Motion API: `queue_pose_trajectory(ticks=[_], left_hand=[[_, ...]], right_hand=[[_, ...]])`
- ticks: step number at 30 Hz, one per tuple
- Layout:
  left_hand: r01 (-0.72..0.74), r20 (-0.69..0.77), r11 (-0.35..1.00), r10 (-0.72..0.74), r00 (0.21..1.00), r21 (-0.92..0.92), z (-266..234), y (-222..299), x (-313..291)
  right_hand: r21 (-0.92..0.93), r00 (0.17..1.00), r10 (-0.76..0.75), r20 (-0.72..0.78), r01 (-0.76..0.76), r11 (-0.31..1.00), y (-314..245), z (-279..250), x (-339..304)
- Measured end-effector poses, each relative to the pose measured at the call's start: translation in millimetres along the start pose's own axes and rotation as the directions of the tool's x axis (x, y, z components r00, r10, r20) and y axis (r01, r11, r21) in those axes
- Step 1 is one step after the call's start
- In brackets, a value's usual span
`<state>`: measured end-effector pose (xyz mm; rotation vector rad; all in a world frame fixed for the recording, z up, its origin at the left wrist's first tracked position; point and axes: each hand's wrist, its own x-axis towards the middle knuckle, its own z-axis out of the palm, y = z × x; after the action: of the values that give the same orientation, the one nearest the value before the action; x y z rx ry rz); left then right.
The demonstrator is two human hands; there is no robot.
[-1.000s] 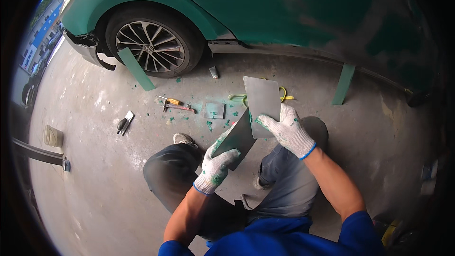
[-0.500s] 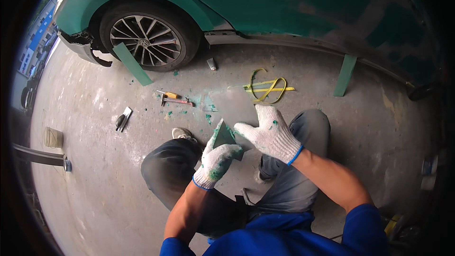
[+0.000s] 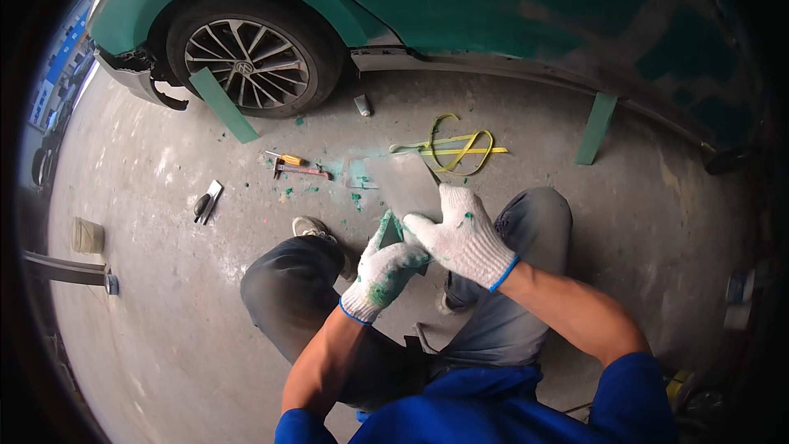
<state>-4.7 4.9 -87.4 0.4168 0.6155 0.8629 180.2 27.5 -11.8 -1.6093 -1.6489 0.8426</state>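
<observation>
The gloved left hand (image 3: 382, 274) curls closed around a green-smeared plate (image 3: 394, 234), while the right hand (image 3: 468, 233) grips a flat grey plate (image 3: 404, 179) near it.

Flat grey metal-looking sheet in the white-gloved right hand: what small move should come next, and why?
Probably the right hand should draw the sheet lightly across the partly hidden, green-marked flat plate in the white-gloved left hand: the two overlap in view, and green material shows on that plate. Whether they touch is unclear.
</observation>
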Motion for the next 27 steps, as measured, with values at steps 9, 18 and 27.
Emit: queue_pose_trajectory(ticks=[9, 18, 27], left_hand=[[0.12, 0.177, 0.986, -0.098, 0.979, -0.114, -23, 3, 8], [0.139, -0.017, 0.962, -0.147, 0.989, -0.237, 8, 7, -8], [0.185, 0.133, 0.983, -0.185, 0.974, 0.012, -36, -12, -12]], right_hand=[[-0.091, 0.991, -0.133, 0.033, 0.136, 0.987, -18, 11, -8], [-0.092, 0.968, -0.25, -0.023, 0.247, 0.965, -12, 17, -10], [0.123, 0.982, -0.029, 0.188, 0.006, 0.992, -1, 19, -22]])
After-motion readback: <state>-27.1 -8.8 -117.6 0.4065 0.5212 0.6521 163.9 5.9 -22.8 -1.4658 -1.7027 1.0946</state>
